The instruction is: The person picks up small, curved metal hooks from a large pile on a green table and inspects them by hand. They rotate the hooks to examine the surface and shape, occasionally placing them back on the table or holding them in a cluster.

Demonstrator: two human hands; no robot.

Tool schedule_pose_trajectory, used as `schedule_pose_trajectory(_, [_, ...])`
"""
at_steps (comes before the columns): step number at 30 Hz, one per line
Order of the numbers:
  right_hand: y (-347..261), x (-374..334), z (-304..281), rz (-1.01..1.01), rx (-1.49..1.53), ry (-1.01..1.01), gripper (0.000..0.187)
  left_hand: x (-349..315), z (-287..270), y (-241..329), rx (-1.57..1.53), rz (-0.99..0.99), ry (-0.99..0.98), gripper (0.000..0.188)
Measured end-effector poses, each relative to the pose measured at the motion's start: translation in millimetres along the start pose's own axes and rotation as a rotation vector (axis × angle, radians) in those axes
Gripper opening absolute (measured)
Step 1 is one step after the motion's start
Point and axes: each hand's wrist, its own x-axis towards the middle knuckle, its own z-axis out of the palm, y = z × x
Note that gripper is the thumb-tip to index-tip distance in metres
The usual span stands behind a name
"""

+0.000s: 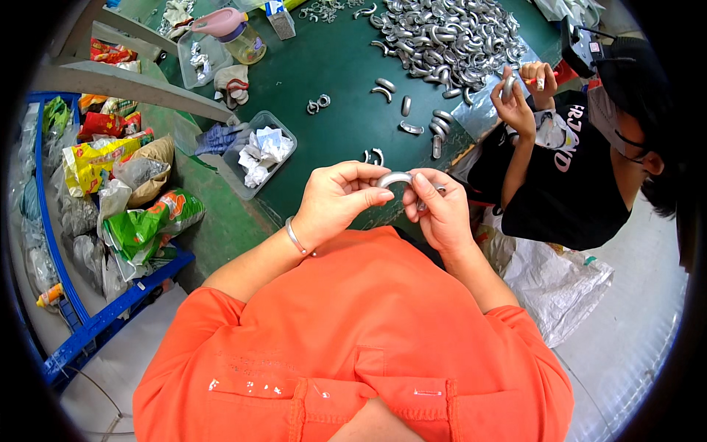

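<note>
A curved silver metal piece (395, 179), shaped like half a ring, is held in front of my chest, just off the near edge of the green table. My left hand (340, 200) pinches its left end between thumb and fingers. The other end is in the grip of my right hand (442, 210). A second small metal piece (430, 197) shows between the fingers of that hand, partly hidden. Right behind my hands, a few similar curved pieces (377, 156) lie on the table (335, 70).
A large heap of curved metal pieces (442, 44) covers the far right, with loose ones (411, 127) nearer. At left stand a plastic tub (289, 153) of white paper and a bottle (247, 46). A co-worker (574, 162) at right holds a similar piece.
</note>
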Motion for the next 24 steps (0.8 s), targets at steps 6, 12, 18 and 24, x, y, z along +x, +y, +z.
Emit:
schedule_pose_trajectory(6, [-1.8, 1.8, 1.1, -0.078, -0.039, -0.010, 0.015, 1.5, 0.9, 3.1, -0.036, -0.018, 0.026, 0.026])
schedule_pose_trajectory(12, [4.0, 7.0, -5.7, -0.280, -0.109, -0.123, 0.020, 4.0, -0.3, 3.0, -0.100, 0.052, -0.002, 0.030])
schedule_pose_trajectory(18, [-0.5, 1.9, 12.3, -0.328, -0.055, -0.074, 0.032, 5.0, -2.4, -2.1, -0.059, 0.139, -0.020, 0.028])
schedule_pose_trajectory(24, [6.4, 8.9, 1.2, -0.261, -0.157, -0.077, 0.024, 6.3, -2.7, -9.8, 0.079, 0.172, 0.013, 0.034])
